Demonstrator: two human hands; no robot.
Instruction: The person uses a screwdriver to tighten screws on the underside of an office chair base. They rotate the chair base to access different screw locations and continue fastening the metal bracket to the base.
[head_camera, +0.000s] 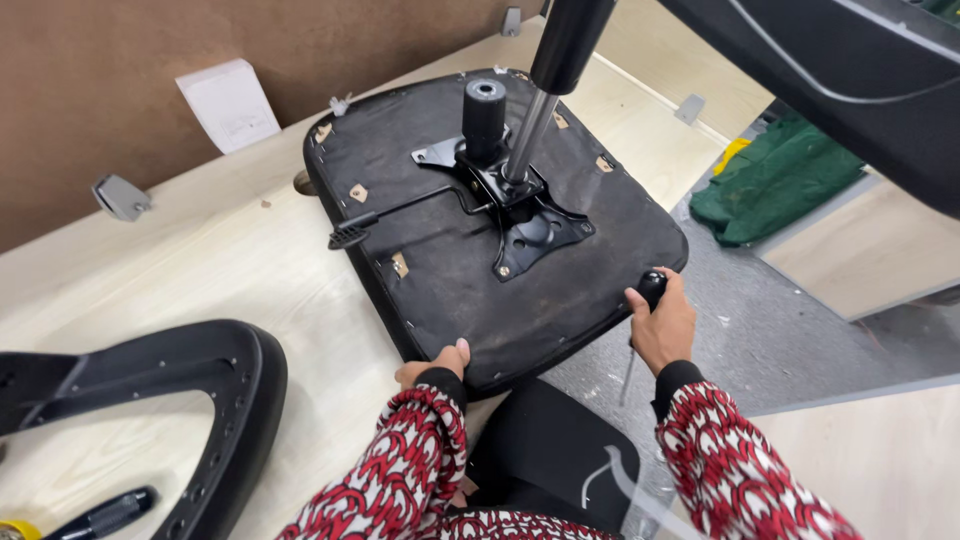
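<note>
- Wooden bench (250, 270) carries an upturned seat (450, 260) overhanging its edge.
- Left hand (432, 366) clamps the seat's near rim; loosened, it may tip floorward.
- Right hand (662, 325) fists a screwdriver (650, 290), tip down; it could slip.

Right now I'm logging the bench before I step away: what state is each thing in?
Seat pan: upside down on the table, mechanism plate bolted on.
Gas cylinder: standing tilted in the mechanism.
Lever: sticking out sideways.
Left hand: gripping the seat's near edge.
Right hand: closed on a screwdriver, shaft pointing down.
Armrest frame: lying loose on the table.
</note>
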